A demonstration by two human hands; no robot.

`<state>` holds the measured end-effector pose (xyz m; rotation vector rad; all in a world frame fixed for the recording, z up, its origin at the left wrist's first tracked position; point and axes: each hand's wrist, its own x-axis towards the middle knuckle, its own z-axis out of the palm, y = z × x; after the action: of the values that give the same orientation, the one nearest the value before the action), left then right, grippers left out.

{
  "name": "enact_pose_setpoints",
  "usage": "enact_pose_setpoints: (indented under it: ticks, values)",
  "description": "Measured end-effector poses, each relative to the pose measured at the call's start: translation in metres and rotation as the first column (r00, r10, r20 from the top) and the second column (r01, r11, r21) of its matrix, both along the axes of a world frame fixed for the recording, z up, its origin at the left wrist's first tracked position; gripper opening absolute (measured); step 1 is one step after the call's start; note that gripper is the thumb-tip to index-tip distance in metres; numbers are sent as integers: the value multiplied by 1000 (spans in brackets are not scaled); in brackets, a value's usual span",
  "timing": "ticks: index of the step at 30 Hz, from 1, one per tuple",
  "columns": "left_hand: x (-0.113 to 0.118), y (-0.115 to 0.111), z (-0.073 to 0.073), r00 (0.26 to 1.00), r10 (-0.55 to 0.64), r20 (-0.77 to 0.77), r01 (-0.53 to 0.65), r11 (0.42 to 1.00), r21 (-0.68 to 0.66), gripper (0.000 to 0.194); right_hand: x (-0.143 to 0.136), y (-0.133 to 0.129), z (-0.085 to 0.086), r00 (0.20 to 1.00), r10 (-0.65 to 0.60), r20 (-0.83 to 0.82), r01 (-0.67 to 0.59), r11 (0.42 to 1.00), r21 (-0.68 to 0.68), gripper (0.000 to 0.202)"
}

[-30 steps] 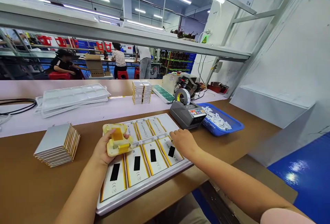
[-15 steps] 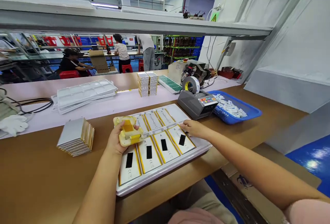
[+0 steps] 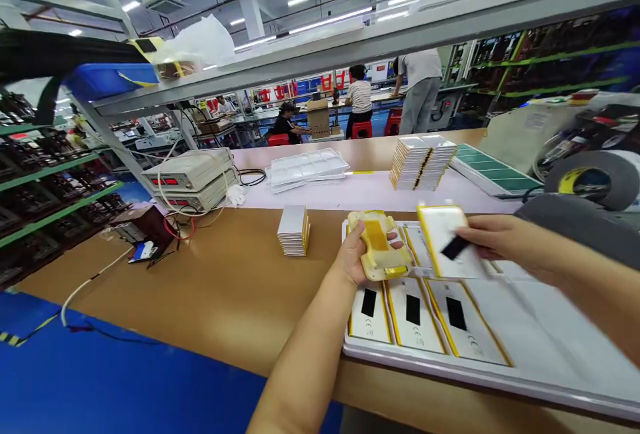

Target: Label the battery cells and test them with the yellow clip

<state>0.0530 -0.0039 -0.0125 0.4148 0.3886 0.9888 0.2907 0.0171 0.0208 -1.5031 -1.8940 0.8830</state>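
The left hand (image 3: pixel 356 255) is closed around a pale yellow plastic block with an orange strip along its top (image 3: pixel 379 245), gripping it from the left side and holding it just above the far left corner of a white moulded plastic tray (image 3: pixel 525 367) that lies on the brown worktop (image 3: pixel 210 287). The right hand (image 3: pixel 500 239) pinches a flat white pouch cell with yellow edges and a black label (image 3: pixel 443 234) between thumb and fingers, lifting it tilted above the tray's far row, just to the right of the yellow block and close to touching it. Three more flat white cells with black labels (image 3: pixel 413 313) lie side by side in the tray's near row, below both hands. To the left of the tray, apart from it, stands a small stack of silver-grey flat cells (image 3: pixel 293 229). Farther back, on the pale pink strip of the worktop, sit a taller double stack of cells (image 3: pixel 421 162), a pile of clear plastic trays (image 3: pixel 306 169) and two beige electronic instruments stacked one on the other (image 3: pixel 193 177). At the right edge a grey roll of tape (image 3: pixel 593 181) appears, blurred. Other people work at benches in the background.
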Motion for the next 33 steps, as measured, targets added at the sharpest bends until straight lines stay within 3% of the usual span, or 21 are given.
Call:
enact_pose_setpoints:
  ticks: [1,3,5,7,10,13,17,20,26,33]
  values:
    - [1,-1,1,1000,-10,23,9,1000,21,51,-24,2,7,998,40,-47,-44,995,-91,35]
    - [1,-2,2,998,-15,54,12,999,48,49,-68,4,14,996,72,-52,-77,992,-98,29]
    - [0,-2,3,998,10,69,-15,998,64,48,-99,4,17,995,19,101,-16,999,-30,24]
    - [-2,-1,4,996,22,88,-29,997,74,50,-109,4,20,946,-67,316,38,995,97,29]
    - [-5,-1,6,992,2,124,-13,996,88,56,-87,9,24,821,-194,537,79,970,230,41]
    - [-6,0,9,993,19,113,-25,998,58,56,-39,23,20,693,-281,664,164,958,234,38]
    - [-7,7,9,994,100,51,-100,995,-1,54,17,37,4,522,-272,808,176,962,210,22]
    - [-7,11,9,986,167,25,-167,986,-25,50,33,40,-6,455,-261,852,107,965,239,25]
    - [-6,11,16,958,285,-24,-286,955,-83,52,22,46,-16,481,-238,844,64,969,237,26]
    - [-6,12,18,962,270,-37,-272,960,-72,58,29,57,-20,664,-184,724,117,983,143,24]
